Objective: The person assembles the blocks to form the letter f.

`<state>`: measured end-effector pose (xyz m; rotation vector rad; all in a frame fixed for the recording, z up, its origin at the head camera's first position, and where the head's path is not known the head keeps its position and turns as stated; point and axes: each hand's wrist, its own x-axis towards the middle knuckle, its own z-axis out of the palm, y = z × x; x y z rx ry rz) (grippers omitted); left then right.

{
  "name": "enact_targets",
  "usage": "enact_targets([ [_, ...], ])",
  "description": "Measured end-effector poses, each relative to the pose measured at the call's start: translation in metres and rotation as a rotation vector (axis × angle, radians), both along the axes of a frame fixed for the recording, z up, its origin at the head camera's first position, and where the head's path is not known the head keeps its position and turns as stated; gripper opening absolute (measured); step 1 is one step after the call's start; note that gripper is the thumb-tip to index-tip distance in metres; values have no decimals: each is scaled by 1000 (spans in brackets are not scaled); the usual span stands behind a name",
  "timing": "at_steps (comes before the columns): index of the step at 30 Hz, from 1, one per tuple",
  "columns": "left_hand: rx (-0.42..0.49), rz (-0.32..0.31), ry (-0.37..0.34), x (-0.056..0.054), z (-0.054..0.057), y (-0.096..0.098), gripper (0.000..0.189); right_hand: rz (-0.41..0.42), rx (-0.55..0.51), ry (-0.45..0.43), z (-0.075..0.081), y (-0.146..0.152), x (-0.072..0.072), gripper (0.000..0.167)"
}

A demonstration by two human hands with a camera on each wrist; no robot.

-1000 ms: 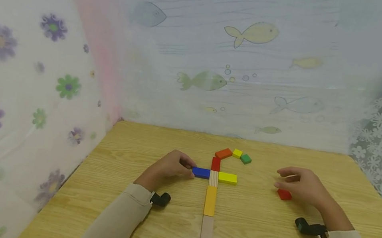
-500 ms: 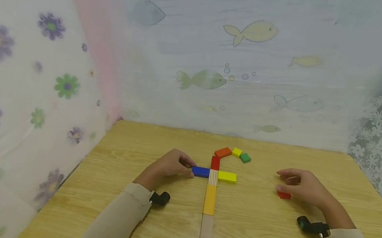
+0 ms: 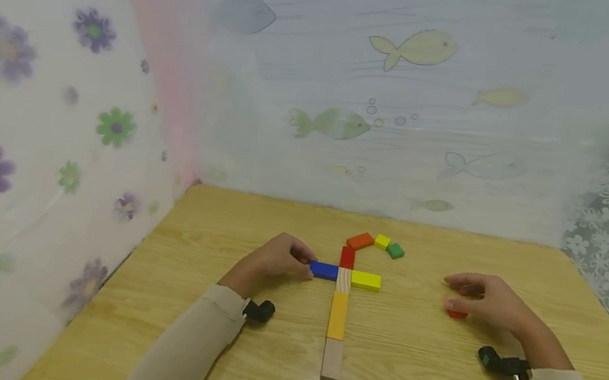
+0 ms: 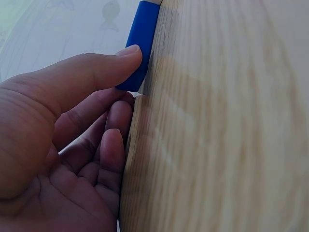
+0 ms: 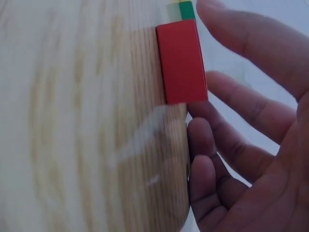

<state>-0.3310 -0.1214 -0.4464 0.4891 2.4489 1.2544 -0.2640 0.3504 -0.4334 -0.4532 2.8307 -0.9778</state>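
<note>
My left hand [image 3: 275,258] pinches the outer end of a blue block [image 3: 324,271]; in the left wrist view its thumb [image 4: 108,67] presses the block's side while the other fingers curl beneath. That block meets a striped natural-wood block [image 3: 344,280] at the centre of a cross-like row lying flat on the table. Over on the right, my right hand [image 3: 494,303] hovers with loosely bent fingers around a separate red block [image 3: 458,314], partly covered by it. The right wrist view shows this red block [image 5: 183,63] on the wood, the thumb apart from it.
Right of the centre lies a yellow block [image 3: 365,281]. A red block [image 3: 347,257], an orange block [image 3: 360,241], a small yellow one [image 3: 382,242] and a green one [image 3: 395,251] curve away above. Below are an amber block [image 3: 338,315] and a greyish block [image 3: 332,359].
My right hand has lowered over the loose red block, hiding more of it. The left hand keeps its pinch on the blue block; the head view has shifted slightly.
</note>
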Motion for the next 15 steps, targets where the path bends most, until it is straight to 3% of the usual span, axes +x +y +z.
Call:
enact_targets([
  [9, -10, -11, 17, 1, 4, 1, 28, 38, -10, -9, 0, 7, 1, 59],
  [15, -1, -6, 13, 1, 2, 2, 27, 81, -81, -57, -1, 16, 3, 55],
])
